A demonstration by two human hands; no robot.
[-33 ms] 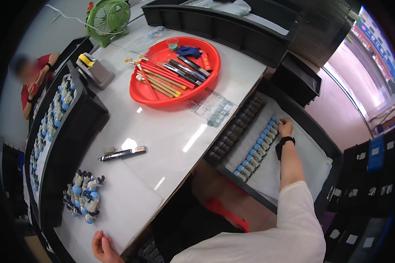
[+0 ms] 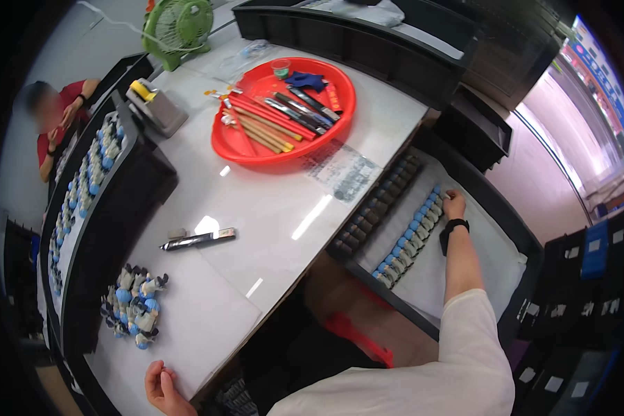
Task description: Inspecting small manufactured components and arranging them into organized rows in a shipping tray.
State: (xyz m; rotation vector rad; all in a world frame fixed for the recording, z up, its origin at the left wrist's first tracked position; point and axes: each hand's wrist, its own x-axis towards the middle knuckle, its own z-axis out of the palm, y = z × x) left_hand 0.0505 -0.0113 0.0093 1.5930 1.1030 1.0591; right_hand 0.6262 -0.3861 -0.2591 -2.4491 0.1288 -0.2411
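My right hand (image 2: 455, 204) reaches into a black tray (image 2: 494, 206) on the right, its fingers closed at the far end of a row of small blue-and-grey figurines (image 2: 409, 239). They seem to pinch the last figurine there, mostly hidden by the fingers. Low on the left, my left hand (image 2: 163, 390) rests at the edge of the white table, fingers loosely bent and nothing visible in it. Beyond it lies a heap of similar figurines (image 2: 132, 305) on a white sheet (image 2: 201, 305).
A red round tray (image 2: 246, 156) holds brushes, pens and a blue cloth. A black pen-like tool (image 2: 197, 240) lies on the table. Dark figurines (image 2: 374, 204) line the tray's left side. Another black tray (image 2: 135, 201) of figurines stands left, near a green fan (image 2: 178, 31). Someone sits beyond.
The whole view has shifted slightly. Both hands stay in nearly the same places, and the figurines look unmoved.
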